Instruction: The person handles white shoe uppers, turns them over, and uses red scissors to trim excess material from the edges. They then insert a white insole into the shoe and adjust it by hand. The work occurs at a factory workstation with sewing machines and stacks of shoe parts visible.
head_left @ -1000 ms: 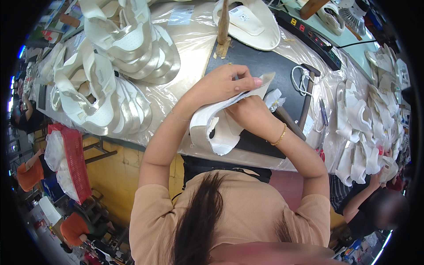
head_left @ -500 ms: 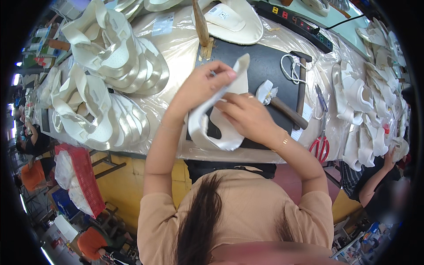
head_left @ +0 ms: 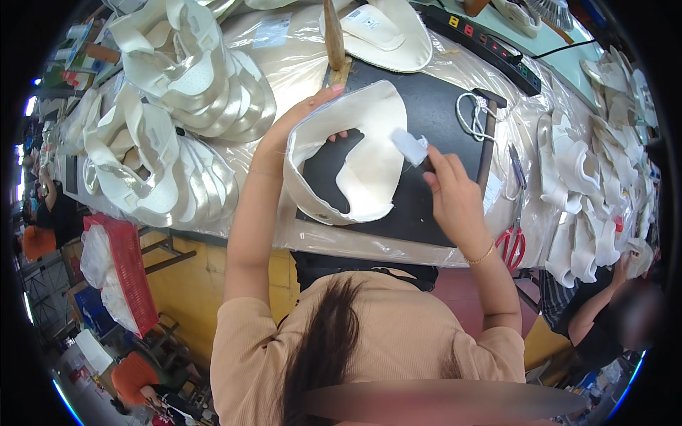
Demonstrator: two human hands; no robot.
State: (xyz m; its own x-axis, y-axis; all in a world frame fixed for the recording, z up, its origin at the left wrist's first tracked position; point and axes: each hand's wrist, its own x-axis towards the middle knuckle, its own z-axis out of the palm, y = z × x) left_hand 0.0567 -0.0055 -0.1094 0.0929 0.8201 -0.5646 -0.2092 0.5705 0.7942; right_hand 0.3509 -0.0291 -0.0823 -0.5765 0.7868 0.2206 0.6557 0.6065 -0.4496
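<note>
A white shoe upper (head_left: 383, 167) stands curved on the black board (head_left: 437, 106), its middle opening showing the board through it. My left hand (head_left: 302, 113) grips the upper's far left edge, with fingertips coming through to the inside. Just right of the upper, my right hand (head_left: 458, 202) is closed round the dark handle of a hammer. The hammer's head (head_left: 410, 148), wrapped in white material, is lifted beside the upper's right wall. Whether it touches the upper I cannot tell.
Stacked white uppers (head_left: 170, 78) fill the left; more white pieces (head_left: 575, 170) lie at right. Red-handled scissors (head_left: 511, 245), white cord (head_left: 469, 117), a wooden stick (head_left: 332, 35), a flat white piece (head_left: 398, 42) and a power strip (head_left: 483, 42) surround the board. Another person (head_left: 593, 302) is at right.
The shoe upper has gone from folded between both hands to opened out on the board. My right hand has left it, moved right and picked up the hammer.
</note>
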